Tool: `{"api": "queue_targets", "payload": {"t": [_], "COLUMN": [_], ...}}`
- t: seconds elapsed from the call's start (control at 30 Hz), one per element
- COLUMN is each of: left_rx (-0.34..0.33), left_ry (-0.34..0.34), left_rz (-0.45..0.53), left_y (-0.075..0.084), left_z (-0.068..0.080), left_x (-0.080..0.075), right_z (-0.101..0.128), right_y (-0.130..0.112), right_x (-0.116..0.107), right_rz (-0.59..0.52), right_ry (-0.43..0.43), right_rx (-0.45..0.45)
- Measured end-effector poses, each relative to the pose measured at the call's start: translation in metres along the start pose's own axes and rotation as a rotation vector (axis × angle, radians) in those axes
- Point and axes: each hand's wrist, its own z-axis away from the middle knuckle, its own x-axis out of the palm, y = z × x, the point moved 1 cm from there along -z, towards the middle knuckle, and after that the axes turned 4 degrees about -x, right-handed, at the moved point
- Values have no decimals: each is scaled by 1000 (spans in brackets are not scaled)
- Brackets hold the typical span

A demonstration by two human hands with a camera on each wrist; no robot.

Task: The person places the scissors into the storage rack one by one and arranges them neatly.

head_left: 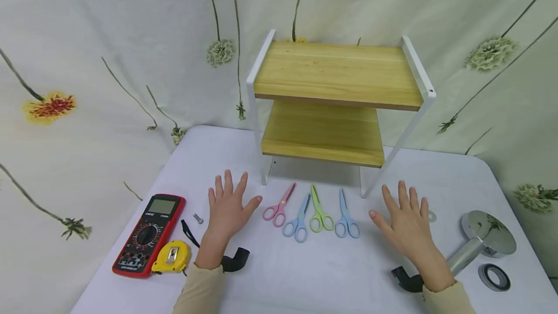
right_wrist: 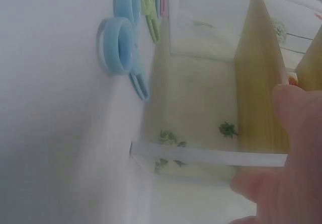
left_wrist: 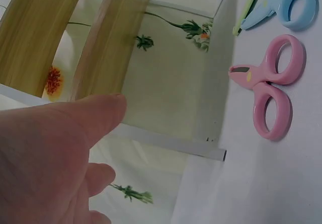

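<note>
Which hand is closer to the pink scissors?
The left. The left hand is just to the left of the pink scissors; the right hand is farther away on their right, beyond the green scissors.

beige left sleeve (head_left: 199, 290), beige right sleeve (head_left: 449, 299), black angled wrist cameras (head_left: 236, 260)

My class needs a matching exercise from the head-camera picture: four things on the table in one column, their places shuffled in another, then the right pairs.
Things:
1. Pink scissors
2. Tape measure
3. Green scissors
4. Roll of tape

Places:
A. Beside the red meter
B. Near the table's right edge
C. Between two blue scissors
D. Just right of the left hand

Pairs: 1-D, 2-A, 3-C, 4-B
</note>
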Motion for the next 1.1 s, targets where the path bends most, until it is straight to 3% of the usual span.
{"api": "queue_targets", "payload": {"t": [0.27,0.4,0.6,0.8,0.93,1.1], "left_rx": [12,35,65,92,153,197], "left_ry": [25,60,121,105,104,140], "left_rz": [54,138,467,803,940,1033], "left_y": [2,4,14,17,23,31], "left_z": [-3,-9,-28,-50,-58,-62], "left_x": [1,5,10,20,22,20], "right_z": [1,3,4,6,3,-4], "right_y": [-2,-4,-10,-18,-26,-35], "right_x": [3,7,20,33,42,52], "right_rz": [-34,-50,-64,-203,-242,-231], "right_ry": [-1,-6,-13,-19,-4,1], "right_rx": [-10,-15,-60,-164,-206,-237]}}
